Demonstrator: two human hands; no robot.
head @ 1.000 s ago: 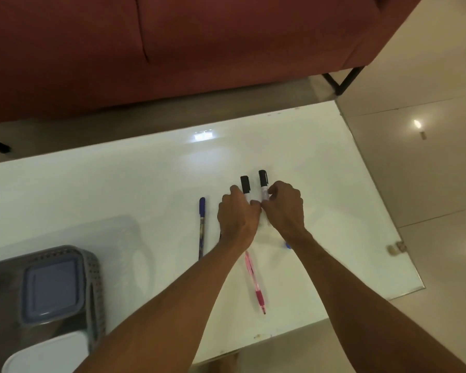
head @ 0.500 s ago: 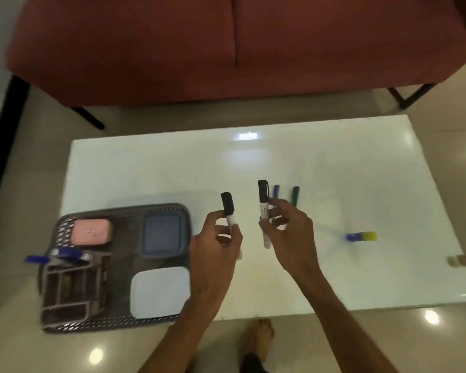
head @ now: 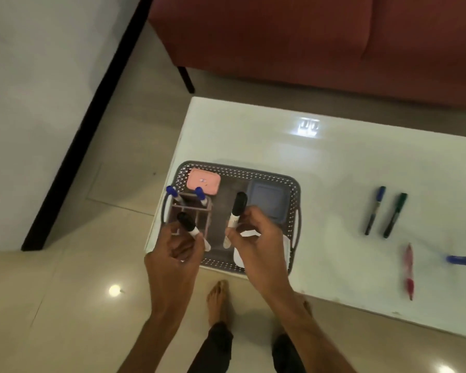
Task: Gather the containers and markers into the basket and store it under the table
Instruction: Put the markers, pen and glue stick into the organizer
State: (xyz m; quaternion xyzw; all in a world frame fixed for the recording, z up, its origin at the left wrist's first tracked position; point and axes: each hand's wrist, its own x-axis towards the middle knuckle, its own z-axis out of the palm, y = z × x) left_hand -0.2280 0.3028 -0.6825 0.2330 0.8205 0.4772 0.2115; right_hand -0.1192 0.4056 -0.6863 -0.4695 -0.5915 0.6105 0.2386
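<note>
Red sofa (head: 293, 36) fills the upper right of the frame, one dark leg showing at its lower left corner. White glossy table (head: 334, 162) runs from centre to the right edge, a ceiling light reflected near its top. Beige tiled floor at left and bottom; a black strip crosses the upper left diagonally.

Grey perforated basket (head: 253, 173) sits on the table's left end, at centre frame. Inside it: a blue-grey lidded container (head: 267, 200) at upper right, a pink lidded container (head: 203, 181) at upper left, a white container (head: 240, 258) at lower right, mostly hidden by the right hand. A brown divided pen holder (head: 191, 211) stands on the basket's left side with two blue-capped markers (head: 172, 193) upright in it.

Left hand (head: 176, 251) is closed around a black-capped whiteboard marker (head: 190, 227), cap tilted up-left, just over the pen holder. Right hand (head: 256, 243) is pinched on a second black-capped marker (head: 236, 211), held near upright over the basket's middle.

On the table at right, well apart from the basket: a blue marker (head: 374, 208) and a green marker (head: 394, 215) lie side by side; below them a red pen (head: 409, 270); a blue-and-yellow object (head: 463, 260) at the right edge, blurred.

A bare foot (head: 217, 300) on the floor at bottom centre.
</note>
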